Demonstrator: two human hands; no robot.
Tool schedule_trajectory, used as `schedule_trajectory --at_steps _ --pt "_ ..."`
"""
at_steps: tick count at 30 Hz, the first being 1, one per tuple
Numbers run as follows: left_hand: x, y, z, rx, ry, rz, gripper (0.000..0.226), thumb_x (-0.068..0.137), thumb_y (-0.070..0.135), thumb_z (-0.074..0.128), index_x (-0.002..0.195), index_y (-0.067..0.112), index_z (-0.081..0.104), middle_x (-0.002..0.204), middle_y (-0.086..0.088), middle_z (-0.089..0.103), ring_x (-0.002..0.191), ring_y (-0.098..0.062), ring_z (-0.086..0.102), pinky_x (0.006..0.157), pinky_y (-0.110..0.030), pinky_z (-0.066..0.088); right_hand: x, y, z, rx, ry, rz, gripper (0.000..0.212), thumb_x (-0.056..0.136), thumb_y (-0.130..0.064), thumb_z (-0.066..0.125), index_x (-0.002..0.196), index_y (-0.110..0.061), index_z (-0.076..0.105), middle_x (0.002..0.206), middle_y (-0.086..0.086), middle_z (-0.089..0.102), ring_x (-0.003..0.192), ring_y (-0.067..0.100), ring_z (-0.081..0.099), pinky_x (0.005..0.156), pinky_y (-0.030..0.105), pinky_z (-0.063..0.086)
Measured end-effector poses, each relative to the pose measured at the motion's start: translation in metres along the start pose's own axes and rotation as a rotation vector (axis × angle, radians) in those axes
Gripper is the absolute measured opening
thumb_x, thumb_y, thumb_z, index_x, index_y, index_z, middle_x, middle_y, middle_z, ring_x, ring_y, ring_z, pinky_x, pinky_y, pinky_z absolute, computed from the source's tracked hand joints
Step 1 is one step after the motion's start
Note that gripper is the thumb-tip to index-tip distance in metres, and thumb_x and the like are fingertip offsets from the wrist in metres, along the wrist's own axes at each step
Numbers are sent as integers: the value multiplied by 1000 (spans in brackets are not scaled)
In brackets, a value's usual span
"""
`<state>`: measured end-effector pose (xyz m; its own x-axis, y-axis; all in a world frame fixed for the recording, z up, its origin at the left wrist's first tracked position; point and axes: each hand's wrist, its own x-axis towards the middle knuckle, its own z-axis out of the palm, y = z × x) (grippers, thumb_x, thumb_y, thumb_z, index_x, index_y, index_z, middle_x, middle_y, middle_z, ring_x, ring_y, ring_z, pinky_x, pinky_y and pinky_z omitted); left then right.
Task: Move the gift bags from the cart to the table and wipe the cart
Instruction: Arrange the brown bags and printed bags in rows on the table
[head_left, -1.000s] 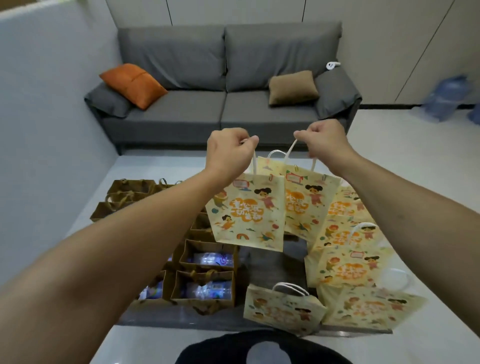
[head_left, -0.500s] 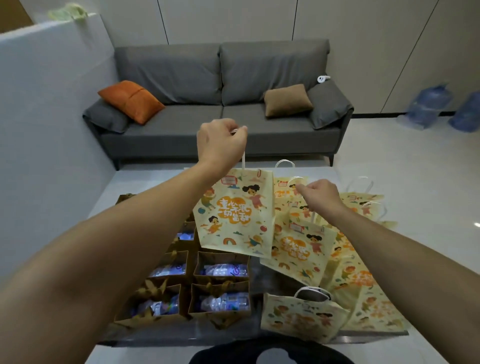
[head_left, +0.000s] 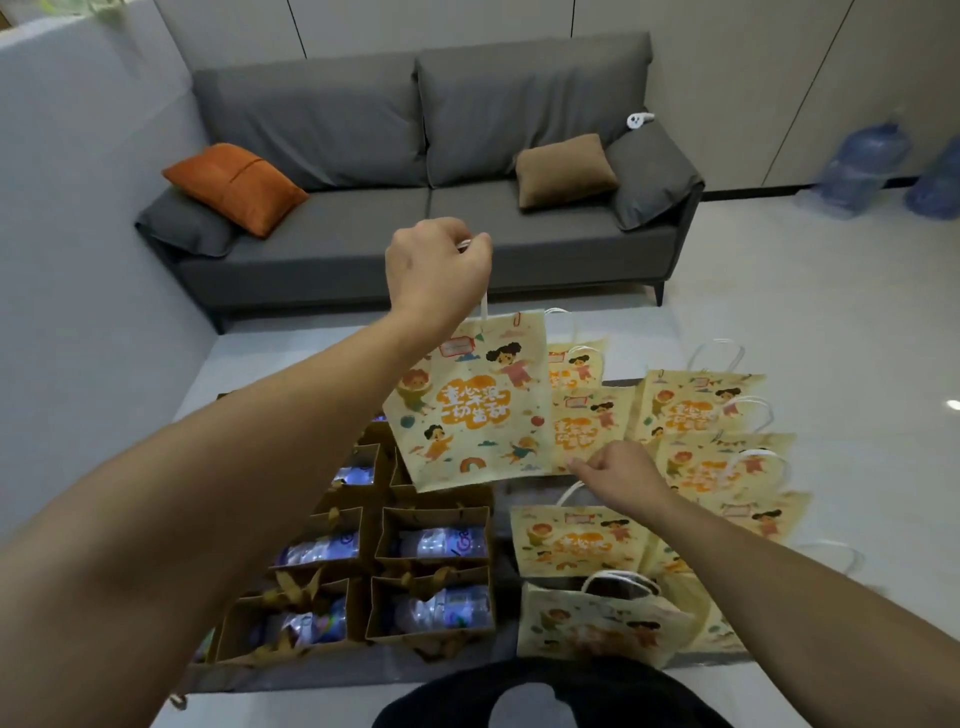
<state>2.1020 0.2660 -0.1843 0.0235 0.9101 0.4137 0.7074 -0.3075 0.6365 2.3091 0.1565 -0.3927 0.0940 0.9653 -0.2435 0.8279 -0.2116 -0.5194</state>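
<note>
Above the low table (head_left: 613, 384), a yellow gift bag (head_left: 475, 410) with cartoon children and orange letters hangs in the air. The left hand (head_left: 436, 270) holds it from above, with the fingers curled around the white handle (head_left: 484, 306), and the bag is tilted a little to the right. Its lower edge is over the brown bags (head_left: 434, 540) on the left half of the table.

The right hand (head_left: 618, 475) is lower, near the right bottom corner of the hanging bag. Its fingers are bent and seem to pinch the white handle of a second yellow bag (head_left: 576, 540), which lies flat just below the hand; how firm this grip is, I cannot tell.

More yellow bags (head_left: 696, 405) of the same print lie flat on the right half of the table, overlapping one another like a fan. One yellow bag stands upright (head_left: 597, 623) at the near edge, with its mouth open. The brown bags stand open in rows, and clear plastic bottles (head_left: 441, 543) lie inside them.

Behind the table is a grey sofa (head_left: 415, 208) with an orange cushion (head_left: 234, 187) at its left end and a brown cushion (head_left: 566, 169) at its right end. Two blue water jugs (head_left: 862, 171) stand on the floor at the far right.
</note>
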Motion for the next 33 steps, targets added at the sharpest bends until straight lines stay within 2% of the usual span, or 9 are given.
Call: schedule_trajectory --at_steps 7,9,11,14,22,25,28,30,33 --pt "8 20 44 -42 -84 0 42 97 32 58 56 23 50 51 6 47 51 -10 43 55 -30 38 9 15 -5 2 -35 -55 68 98 -49 58 42 -19 35 39 -4 29 38 13 34 52 33 32" --pt "7 23 56 -60 -100 -12 41 97 31 58 58 21 54 51 6 48 51 -9 43 57 -32 42 9 21 -5 12 -29 -68 67 99 -49 56 43 -19 35 39 -4 31 38 13 35 54 31 35" --pt "7 25 67 -79 -104 -18 38 97 31 58 63 14 62 54 2 53 54 -13 48 63 -39 51 9 26 -6 40 -19 -58 66 100 -47 55 43 -18 36 39 -4 32 38 13 36 51 22 29" --pt "8 29 76 -94 -82 -19 39 96 31 57 66 8 65 55 -4 56 56 -17 49 69 -45 53 6 29 -6 81 7 -32 68 100 -47 55 42 -20 34 36 -4 30 38 14 38 50 25 28" --pt "21 35 80 -163 24 10 43 92 28 58 52 24 45 48 8 42 50 -12 40 61 -43 50 9 34 -5 142 22 -1 67 99 -44 58 40 -20 37 33 -6 32 39 13 41 49 27 27" --pt "19 35 80 -166 38 20 45 91 26 59 50 24 43 46 9 38 48 -10 35 60 -40 47 17 30 -5 129 -2 47 66 98 -48 57 42 -19 40 40 -4 34 41 12 39 51 33 31" --pt "13 30 81 -169 27 31 41 91 26 58 53 11 54 46 2 43 49 -11 39 63 -40 50 22 24 -12 106 -41 90 57 97 -46 60 49 -18 48 48 -8 43 50 6 44 54 30 32" --pt "9 27 81 -168 28 37 40 90 25 58 54 8 57 46 1 43 48 -12 38 61 -38 47 27 20 -17 98 -37 114 41 96 -45 63 63 -21 62 66 -13 58 69 1 55 64 26 38" --pt "2 31 81 -188 26 43 39 90 23 58 55 7 57 45 1 44 48 -11 37 57 -35 42 34 13 -25 134 91 188 29 93 -46 66 84 -19 72 99 -8 71 96 17 64 72 28 42"
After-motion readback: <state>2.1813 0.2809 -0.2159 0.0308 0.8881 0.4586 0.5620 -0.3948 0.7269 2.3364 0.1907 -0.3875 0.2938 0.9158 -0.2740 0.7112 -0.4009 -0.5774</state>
